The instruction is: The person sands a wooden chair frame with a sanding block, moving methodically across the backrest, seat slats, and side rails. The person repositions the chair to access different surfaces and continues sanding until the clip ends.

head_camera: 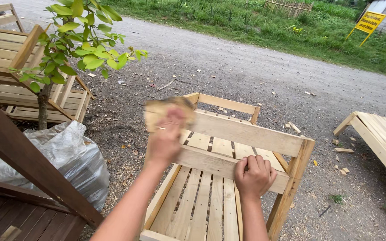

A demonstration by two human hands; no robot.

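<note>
While your right hand [254,175] curls shut over the lower back rail of the pale slatted wooden chair [222,178] at lower centre, your blurred left hand [164,142] presses a tan sandpaper sheet [168,111] against the upper rail. Judge the frame stiff and moderately heavy, best gripped by its rails; the sheet is thin and floppy.

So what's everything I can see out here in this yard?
wooden chair: one, pale unpainted slats, centre
sandpaper sheet: one, tan, blurred, on the chair's left corner
stacked chairs: several, pale wood, far left
wooden frame: one, pale, right edge
small tree: one, green leaves, left
plastic sack: one, grey, at the tree's foot
sign: one, yellow, top right
left hand: pressing the sandpaper sheet
right hand: gripping the chair's lower rail
</note>
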